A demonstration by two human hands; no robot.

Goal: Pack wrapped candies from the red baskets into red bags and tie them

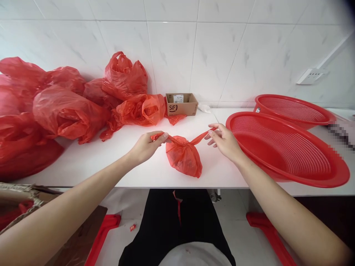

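A small filled red plastic bag [184,159] rests on the white table near its front edge, gathered at the top into a knot or twist. Two ends of the bag stretch out from there to either side. My left hand [148,146] is closed on the left end, thumb pressed over it. Between the thumb and fingers of my right hand [222,138] the other end is pinched, pulled up and to the right. What the bag contains cannot be made out through the plastic.
Several filled red bags [66,111] are heaped along the left. A small cardboard box [181,105] stands near the tiled wall. Two red perforated baskets, a near one [316,159] and a far one [294,107], occupy the right. An open carton [24,190] sits below, at left.
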